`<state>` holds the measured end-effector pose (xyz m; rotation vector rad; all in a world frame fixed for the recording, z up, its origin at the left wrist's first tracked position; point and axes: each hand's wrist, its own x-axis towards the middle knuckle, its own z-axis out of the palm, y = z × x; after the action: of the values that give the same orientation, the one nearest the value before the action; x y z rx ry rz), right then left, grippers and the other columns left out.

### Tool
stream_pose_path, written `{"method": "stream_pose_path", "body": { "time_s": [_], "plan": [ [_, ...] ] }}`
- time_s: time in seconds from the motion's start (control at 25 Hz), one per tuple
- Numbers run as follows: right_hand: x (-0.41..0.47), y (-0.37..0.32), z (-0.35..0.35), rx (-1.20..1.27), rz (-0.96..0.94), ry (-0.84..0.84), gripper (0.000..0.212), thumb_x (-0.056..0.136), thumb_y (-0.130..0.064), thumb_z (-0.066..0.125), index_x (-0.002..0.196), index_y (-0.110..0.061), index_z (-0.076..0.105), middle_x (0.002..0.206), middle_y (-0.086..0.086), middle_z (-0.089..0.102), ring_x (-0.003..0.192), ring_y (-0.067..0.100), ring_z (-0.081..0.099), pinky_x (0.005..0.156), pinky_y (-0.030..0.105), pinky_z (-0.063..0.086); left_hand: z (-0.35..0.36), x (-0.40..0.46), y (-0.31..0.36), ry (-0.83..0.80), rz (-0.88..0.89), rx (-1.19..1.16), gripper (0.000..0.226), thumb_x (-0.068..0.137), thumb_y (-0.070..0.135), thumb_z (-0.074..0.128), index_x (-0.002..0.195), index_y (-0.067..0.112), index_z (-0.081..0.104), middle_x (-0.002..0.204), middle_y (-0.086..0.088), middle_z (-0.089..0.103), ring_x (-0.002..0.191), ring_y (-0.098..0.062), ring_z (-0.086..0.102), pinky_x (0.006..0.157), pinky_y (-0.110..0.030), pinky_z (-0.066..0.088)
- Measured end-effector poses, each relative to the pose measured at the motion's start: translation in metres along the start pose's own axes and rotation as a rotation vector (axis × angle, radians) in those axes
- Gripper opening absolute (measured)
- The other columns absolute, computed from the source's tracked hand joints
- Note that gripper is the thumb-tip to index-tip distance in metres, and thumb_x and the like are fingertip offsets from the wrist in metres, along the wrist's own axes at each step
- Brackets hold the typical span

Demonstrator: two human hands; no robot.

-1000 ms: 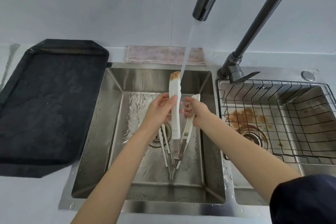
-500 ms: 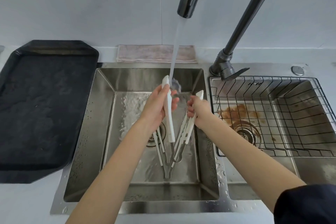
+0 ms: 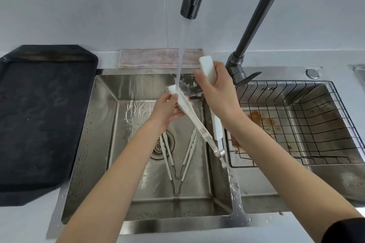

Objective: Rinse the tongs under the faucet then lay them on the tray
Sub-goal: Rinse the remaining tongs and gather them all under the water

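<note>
Rinsing advised arm by arm: both hands (image 3: 217, 94) grip the spread tongs (image 3: 195, 122), left tip under the faucet (image 3: 189, 8) stream.

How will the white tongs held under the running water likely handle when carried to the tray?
The tongs are wet under the stream, so probably slippery. Their arms splay apart between the left hand and right hand, so likely springy. They look thin, probably light.
</note>
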<state>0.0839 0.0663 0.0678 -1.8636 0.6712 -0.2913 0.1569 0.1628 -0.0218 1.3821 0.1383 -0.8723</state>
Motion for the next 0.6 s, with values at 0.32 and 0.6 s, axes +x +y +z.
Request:
{"method": "stream_pose_path", "body": {
  "time_s": [0.32,0.6],
  "plan": [
    [-0.011,0.0,0.005,0.071,-0.038,-0.044,0.02,0.093,-0.031,0.05,0.108,-0.018,0.046,0.076,-0.015,0.049,0.063,-0.002,0.048,0.051,0.002,0.04,0.012,-0.002,0.007,0.132,0.083,0.024,0.011,0.095,0.013,0.045,0.105,0.01,0.047,0.072,-0.001,0.06,0.04,-0.002,0.062,0.044,-0.018,0.053],
    [-0.012,0.021,0.008,0.115,0.014,-0.006,0.014,0.093,-0.03,0.049,0.101,-0.02,0.045,0.075,-0.011,0.05,0.065,0.003,0.048,0.053,0.005,0.039,0.023,-0.005,0.016,0.155,0.189,0.266,0.031,0.097,0.019,0.039,0.12,0.003,0.054,0.076,0.001,0.061,0.048,-0.002,0.063,0.047,-0.017,0.053]
  ]
}}
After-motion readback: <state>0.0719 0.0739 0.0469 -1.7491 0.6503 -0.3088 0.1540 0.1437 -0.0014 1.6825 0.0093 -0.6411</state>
